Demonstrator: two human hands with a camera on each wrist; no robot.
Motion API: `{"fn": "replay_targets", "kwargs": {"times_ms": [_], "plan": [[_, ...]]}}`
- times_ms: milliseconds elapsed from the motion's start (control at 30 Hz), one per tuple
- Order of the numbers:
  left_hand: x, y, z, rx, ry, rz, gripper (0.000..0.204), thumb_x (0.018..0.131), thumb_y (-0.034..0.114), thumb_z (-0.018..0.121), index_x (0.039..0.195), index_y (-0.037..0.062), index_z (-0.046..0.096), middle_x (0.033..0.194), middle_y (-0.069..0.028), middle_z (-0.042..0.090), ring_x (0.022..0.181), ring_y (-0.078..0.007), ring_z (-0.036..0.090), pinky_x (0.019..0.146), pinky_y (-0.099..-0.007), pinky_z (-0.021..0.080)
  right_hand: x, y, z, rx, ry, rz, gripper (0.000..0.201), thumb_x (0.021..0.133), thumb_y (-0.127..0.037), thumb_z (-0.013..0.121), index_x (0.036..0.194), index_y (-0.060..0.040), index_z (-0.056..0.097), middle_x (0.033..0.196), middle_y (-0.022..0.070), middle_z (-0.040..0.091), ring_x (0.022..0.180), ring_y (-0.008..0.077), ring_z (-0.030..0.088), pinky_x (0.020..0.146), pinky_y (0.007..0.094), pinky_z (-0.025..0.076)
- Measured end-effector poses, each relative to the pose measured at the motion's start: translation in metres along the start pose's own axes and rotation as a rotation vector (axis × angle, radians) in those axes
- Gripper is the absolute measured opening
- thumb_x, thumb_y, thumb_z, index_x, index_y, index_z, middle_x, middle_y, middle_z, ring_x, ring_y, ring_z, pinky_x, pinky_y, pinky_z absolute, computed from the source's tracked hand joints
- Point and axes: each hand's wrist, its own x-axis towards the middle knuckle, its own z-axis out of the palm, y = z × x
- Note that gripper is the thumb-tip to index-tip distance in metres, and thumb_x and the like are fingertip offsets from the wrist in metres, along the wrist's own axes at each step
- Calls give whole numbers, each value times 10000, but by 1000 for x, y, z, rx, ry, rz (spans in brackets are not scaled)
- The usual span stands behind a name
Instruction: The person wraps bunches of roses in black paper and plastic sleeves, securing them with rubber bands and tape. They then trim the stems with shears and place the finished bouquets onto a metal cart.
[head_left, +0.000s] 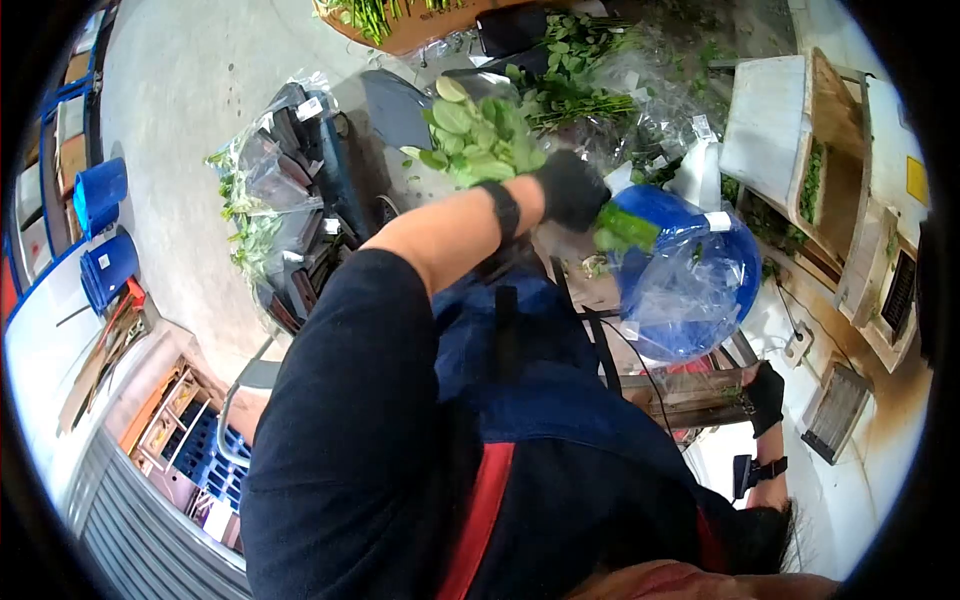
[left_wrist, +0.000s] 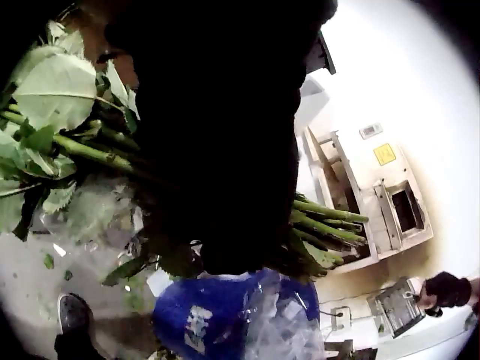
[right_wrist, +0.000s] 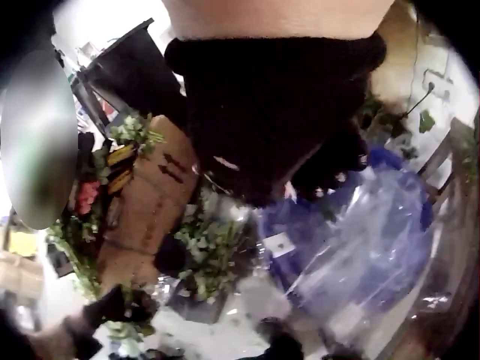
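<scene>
A leafy bundle [head_left: 480, 135] is gripped around its green stems by the left hand [head_left: 572, 190] in a black glove. In the left wrist view the same gloved hand [left_wrist: 217, 150] covers the middle of the bundle, with leaves [left_wrist: 56, 94] to one side and bare stem ends [left_wrist: 330, 225] on the other. The right hand [head_left: 765, 395], also black-gloved, is beside a brown ledge [head_left: 690, 393]. Fingertips show at the edge of the right glove [right_wrist: 277, 112] in the right wrist view; whether they hold anything is unclear.
A blue bin [head_left: 745, 265] lined with clear plastic stands in front of the body. Wrapped bunches [head_left: 275, 170] lie at the left. Cut greenery [head_left: 585, 105] and loose film lie farther ahead, near a pale cabinet [head_left: 765, 125] at the right.
</scene>
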Motion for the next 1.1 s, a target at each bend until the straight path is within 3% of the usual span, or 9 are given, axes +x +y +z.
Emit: {"fn": "replay_targets", "kwargs": {"times_ms": [67, 167, 300, 600, 800, 900, 933, 1033, 1100], "plan": [[39, -33, 12, 127, 401, 81, 270, 622, 238, 642, 866, 140, 704, 811, -141, 661, 801, -305, 652, 658, -414, 510, 13, 17, 6, -412, 67, -43, 122, 847, -140, 627, 899, -50, 563, 595, 7, 501, 544, 128, 515, 485, 294, 411], [62, -43, -35, 196, 102, -182, 554, 750, 335, 629, 1276, 189, 533, 1105, -133, 635, 1014, -303, 603, 863, -412, 456, 52, 19, 49, -799, -68, 145, 695, 840, -257, 663, 1420, -115, 307, 841, 153, 608, 738, 304, 604, 609, 405, 470], [106, -48, -37, -42, 532, -361, 312, 784, 320, 549, 1038, 195, 679, 1103, -62, 638, 1072, -275, 563, 880, -465, 408, 79, -40, 148, -874, -64, -156, 706, 840, -244, 640, 1426, -88, 279, 1278, 259, 496, 1161, 402, 495, 906, 409, 430], [-277, -173, 137, -895, 1551, -764, 335, 789, 202, 652, 1083, 42, 625, 922, -130, 669, 791, -229, 637, 737, -364, 494, 118, -216, 383, -983, -441, -500, 330, 835, -232, 617, 1102, -41, 578, 1075, 171, 624, 983, 335, 603, 846, 386, 469], [-643, -205, 309, -367, 1176, -2022, 631, 711, 422, 741, 1130, -23, 584, 1125, -198, 607, 1054, -320, 578, 896, -378, 453, 88, -378, 676, -682, -643, -1061, 197, 793, -240, 644, 833, -53, 593, 790, 170, 607, 783, 380, 593, 676, 443, 471], [-713, -219, 375, -1093, 1357, -2086, 816, 710, 475, 736, 1288, -24, 449, 1222, -165, 566, 1126, -289, 552, 937, -370, 425, 45, -429, 833, -700, -885, -1149, 164, 777, -191, 648, 860, -57, 606, 844, 149, 629, 818, 364, 602, 717, 422, 486], [-725, -232, 431, -1289, 1500, -1663, 723, 798, 422, 668, 1306, -30, 419, 1238, -183, 555, 1112, -304, 561, 944, -375, 421, 35, -435, 883, -640, -915, -1299, 162, 777, -188, 636, 861, -56, 594, 858, 140, 625, 838, 350, 600, 732, 427, 480], [-721, -224, 490, -494, 488, -1517, 563, 871, 382, 566, 1237, -40, 496, 1201, -257, 552, 1073, -359, 567, 921, -402, 432, 6, -455, 1005, -1029, -922, -1286, 305, 804, -278, 637, 1011, -55, 608, 990, 167, 620, 961, 362, 581, 810, 419, 461], [-715, -219, 433, -1303, 994, -2128, 509, 838, 389, 576, 1122, -33, 580, 1089, -294, 587, 975, -398, 595, 860, -419, 460, -14, -451, 1060, -1204, -813, -1196, 403, 821, -369, 602, 1090, -70, 583, 1133, 159, 582, 1075, 356, 546, 894, 426, 442]]}}
